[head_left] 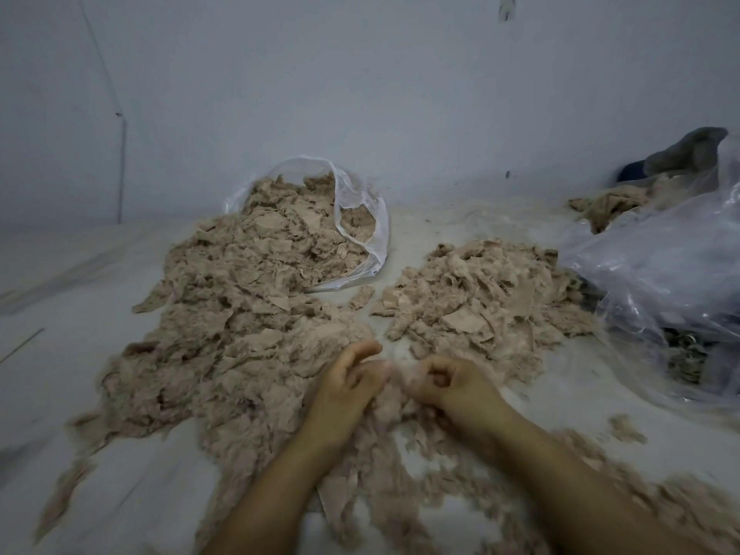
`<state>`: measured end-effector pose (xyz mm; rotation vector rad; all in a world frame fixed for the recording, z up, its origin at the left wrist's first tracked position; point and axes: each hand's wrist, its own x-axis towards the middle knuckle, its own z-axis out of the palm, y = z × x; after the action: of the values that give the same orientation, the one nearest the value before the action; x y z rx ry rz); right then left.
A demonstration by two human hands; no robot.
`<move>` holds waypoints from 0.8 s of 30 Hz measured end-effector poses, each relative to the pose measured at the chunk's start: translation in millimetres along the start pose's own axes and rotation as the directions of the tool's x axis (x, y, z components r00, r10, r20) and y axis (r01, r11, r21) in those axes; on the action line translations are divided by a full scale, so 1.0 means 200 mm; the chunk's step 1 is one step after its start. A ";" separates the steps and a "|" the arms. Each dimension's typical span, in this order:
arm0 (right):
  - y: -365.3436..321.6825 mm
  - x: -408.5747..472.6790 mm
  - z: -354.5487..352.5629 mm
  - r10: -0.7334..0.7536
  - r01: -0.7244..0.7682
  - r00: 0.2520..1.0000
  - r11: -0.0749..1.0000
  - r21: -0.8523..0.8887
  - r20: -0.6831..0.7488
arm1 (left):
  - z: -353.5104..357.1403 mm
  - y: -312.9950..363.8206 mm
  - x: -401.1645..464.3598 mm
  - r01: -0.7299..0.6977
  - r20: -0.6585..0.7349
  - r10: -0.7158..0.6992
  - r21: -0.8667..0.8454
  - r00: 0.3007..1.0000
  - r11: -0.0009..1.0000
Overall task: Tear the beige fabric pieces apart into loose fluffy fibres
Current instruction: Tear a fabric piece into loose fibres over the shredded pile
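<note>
On the pale floor point(500, 402), left hand point(344, 388) and right hand point(452, 384) pinch a beige tuft point(396, 378) mid-tear; next, seemingly, pull outward.

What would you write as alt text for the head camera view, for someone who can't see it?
Two bare hands, left hand and right hand, pinch a wisp of beige fibre between them over a pale floor. Beige fabric scraps spill from a clear plastic bag into a big pile, with a smaller pile and another plastic bag to the right.
</note>
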<state>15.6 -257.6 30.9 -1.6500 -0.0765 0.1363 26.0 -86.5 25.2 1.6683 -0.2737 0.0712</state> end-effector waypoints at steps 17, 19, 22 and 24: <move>-0.15 -0.21 -0.30 0.343 0.057 0.787 0.788 -0.613 0.514 | -0.07 0.00 0.00 0.050 -0.006 -0.050 0.141 0.999 0.989; -0.13 -0.17 -0.32 0.259 -0.040 0.889 0.866 -0.498 0.378 | -0.06 -0.01 0.00 0.009 0.015 -0.012 0.192 1.000 0.981; -0.05 -0.05 -0.21 -0.021 0.089 0.991 0.847 -0.524 0.133 | -0.04 0.00 -0.01 -0.056 0.044 0.047 0.238 0.998 0.970; -0.01 -0.01 -0.11 -0.175 0.260 0.965 0.738 -0.623 0.194 | -0.04 0.00 -0.01 -0.054 0.043 0.044 0.255 0.998 0.965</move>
<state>15.9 -279.1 33.8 -2.3119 -0.4584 0.0275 24.6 -78.6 25.2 1.9213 -0.3450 0.1171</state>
